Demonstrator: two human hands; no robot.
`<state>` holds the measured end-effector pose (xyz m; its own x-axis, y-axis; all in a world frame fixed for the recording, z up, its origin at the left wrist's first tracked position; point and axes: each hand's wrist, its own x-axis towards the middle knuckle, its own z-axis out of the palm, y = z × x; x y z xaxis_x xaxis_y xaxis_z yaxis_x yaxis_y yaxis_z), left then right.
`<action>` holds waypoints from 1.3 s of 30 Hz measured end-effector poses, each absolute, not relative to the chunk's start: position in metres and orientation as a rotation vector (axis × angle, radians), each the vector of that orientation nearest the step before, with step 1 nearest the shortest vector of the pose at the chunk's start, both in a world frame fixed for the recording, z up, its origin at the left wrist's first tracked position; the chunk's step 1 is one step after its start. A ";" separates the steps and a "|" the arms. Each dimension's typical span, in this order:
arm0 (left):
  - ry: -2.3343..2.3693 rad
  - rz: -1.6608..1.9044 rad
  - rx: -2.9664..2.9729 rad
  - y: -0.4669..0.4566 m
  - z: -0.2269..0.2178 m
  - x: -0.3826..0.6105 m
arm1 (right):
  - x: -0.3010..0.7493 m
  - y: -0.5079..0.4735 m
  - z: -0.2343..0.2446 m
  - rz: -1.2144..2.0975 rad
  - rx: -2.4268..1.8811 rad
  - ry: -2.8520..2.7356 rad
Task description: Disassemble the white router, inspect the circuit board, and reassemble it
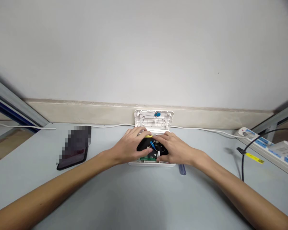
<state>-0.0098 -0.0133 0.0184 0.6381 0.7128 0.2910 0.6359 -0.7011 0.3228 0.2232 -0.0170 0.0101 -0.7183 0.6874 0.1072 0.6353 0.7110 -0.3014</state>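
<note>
A white plastic device box (151, 164) lies open on the table near the wall. Its lid (154, 119) stands upright behind it, with a blue connector on the inside. Inside the box I see a black tray (156, 147), a green circuit board, a thin coiled fibre, a blue plug and a yellow piece. My left hand (129, 146) rests on the box's left side, fingers curled and pressed on the black tray. My right hand (176, 148) covers the right side, fingers bent down onto the tray.
A dark phone (74, 148) lies to the left. A bluish tool (182, 169) lies just right of the box. A white power strip (271, 149) with a black cable (243, 159) sits at the right. A white cord (201, 129) runs along the wall.
</note>
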 end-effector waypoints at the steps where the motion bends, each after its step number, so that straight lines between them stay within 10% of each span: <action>1: 1.096 0.539 2.687 -0.016 0.017 -0.011 | 0.223 -0.017 0.010 0.357 -1.060 -2.703; 39: 1.048 0.442 2.760 -0.018 -0.005 -0.015 | 0.226 -0.017 0.018 0.438 -1.098 -2.454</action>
